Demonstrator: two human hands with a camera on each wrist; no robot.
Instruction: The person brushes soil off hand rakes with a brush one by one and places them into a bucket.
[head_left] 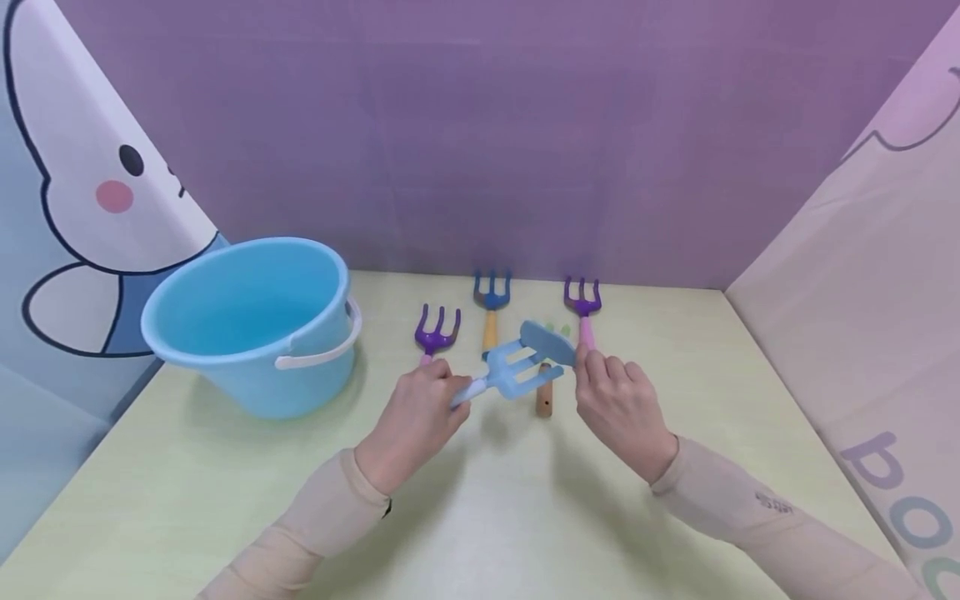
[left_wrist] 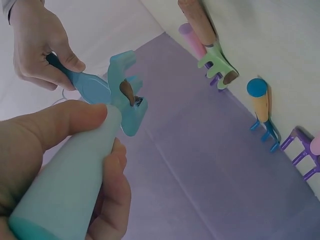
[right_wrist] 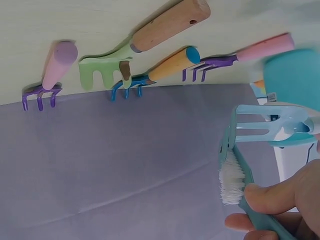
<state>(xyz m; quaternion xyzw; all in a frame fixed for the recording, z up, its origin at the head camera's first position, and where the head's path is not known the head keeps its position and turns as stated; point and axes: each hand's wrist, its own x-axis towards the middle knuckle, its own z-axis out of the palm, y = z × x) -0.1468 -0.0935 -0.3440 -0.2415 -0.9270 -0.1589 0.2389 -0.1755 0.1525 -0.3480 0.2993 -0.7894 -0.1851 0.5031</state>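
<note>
My left hand (head_left: 420,417) grips the pale handle of a light blue garden hand fork (head_left: 517,373), its tines pointing right above the table. In the left wrist view a brown patch shows on its head. My right hand (head_left: 618,408) holds a blue scrubbing brush (head_left: 550,343) with white bristles (right_wrist: 231,180). The brush head meets the tine ends, though exact contact of the bristles is hard to tell. Behind them lies a green hand fork (right_wrist: 102,70) with a wooden handle (head_left: 544,392), mostly hidden in the head view.
A light blue bucket (head_left: 315,379) with a white handle stands at left. Along the back lie a purple fork (head_left: 437,335), a blue fork with a yellow handle (head_left: 491,321) and another purple fork (head_left: 583,302). A purple cloth wall (head_left: 480,150) rises behind the table.
</note>
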